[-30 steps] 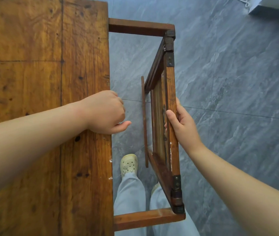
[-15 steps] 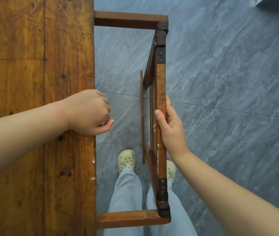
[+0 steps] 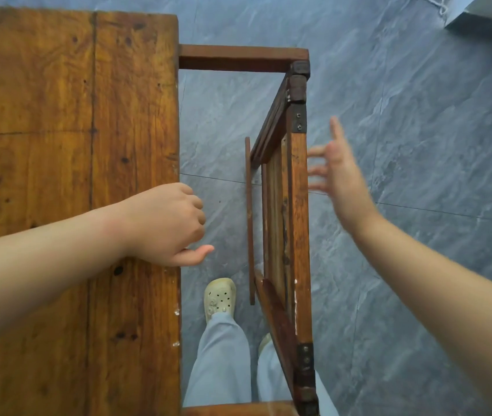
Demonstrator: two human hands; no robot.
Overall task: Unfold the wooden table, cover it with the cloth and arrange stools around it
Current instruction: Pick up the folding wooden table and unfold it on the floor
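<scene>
The wooden table top (image 3: 73,130) fills the left half of the view, its planks running away from me. My left hand (image 3: 163,223) curls its fingers over the top's right edge, thumb sticking out to the right. A hinged wooden frame (image 3: 297,223) stands on edge to the right, joined to the table by a far crossbar (image 3: 238,57) and a near one at the bottom edge. My right hand (image 3: 337,172) hovers just right of the frame with fingers spread, touching nothing. No cloth or stools are in view.
Grey marbled floor tiles (image 3: 418,145) spread to the right. My own legs and a pale clog (image 3: 219,297) stand in the gap between table top and frame. A grey object's corner (image 3: 490,13) lies at the top right.
My right hand has let go of the frame's rail and moved off to the right with fingers spread. My left hand keeps its hold on the table edge.
</scene>
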